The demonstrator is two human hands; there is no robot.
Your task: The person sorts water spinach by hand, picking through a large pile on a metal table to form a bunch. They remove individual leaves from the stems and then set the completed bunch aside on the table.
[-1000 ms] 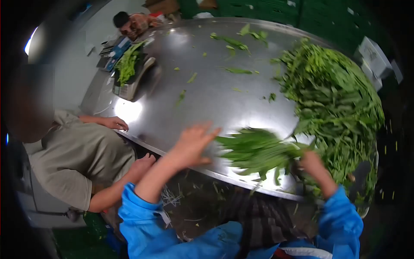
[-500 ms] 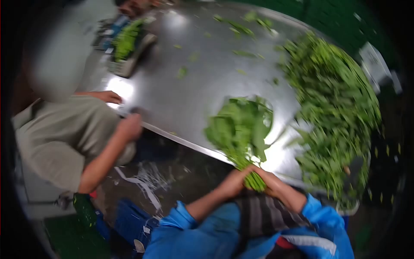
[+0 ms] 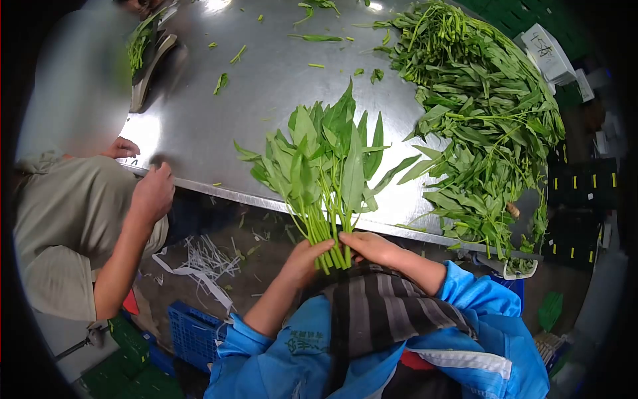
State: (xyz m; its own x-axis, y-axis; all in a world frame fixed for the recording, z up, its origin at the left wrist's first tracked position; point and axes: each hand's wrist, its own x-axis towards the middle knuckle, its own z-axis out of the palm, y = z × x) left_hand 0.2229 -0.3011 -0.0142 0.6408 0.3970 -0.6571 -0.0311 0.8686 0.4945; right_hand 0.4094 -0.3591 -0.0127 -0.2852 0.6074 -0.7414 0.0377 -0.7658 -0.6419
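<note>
I hold a bunch of long-leaved greens, like water spinach (image 3: 306, 176), over the near edge of the metal table (image 3: 259, 100). Its leaves fan out away from me, and the cut stem ends point toward my body. My left hand (image 3: 307, 261) is closed around the left side of the stems. On the right side, my right hand (image 3: 372, 247) pinches stems between thumb and fingers. A narrow gap shows between the two groups of stems. To the right lies a large heap of the same greens (image 3: 485, 133).
At the left, a co-worker in a beige shirt (image 3: 66, 226) has both hands near the table edge. Beyond them stands a scale-like tray (image 3: 149, 73) with greens. Loose leaf scraps (image 3: 221, 83) dot the table. A blue crate (image 3: 189, 329) and white strips (image 3: 209, 256) lie below.
The bunch has spread wider, and its stems have parted into two groups. My hands, earlier together around the stems, are now slightly apart. The camera view has shifted.
</note>
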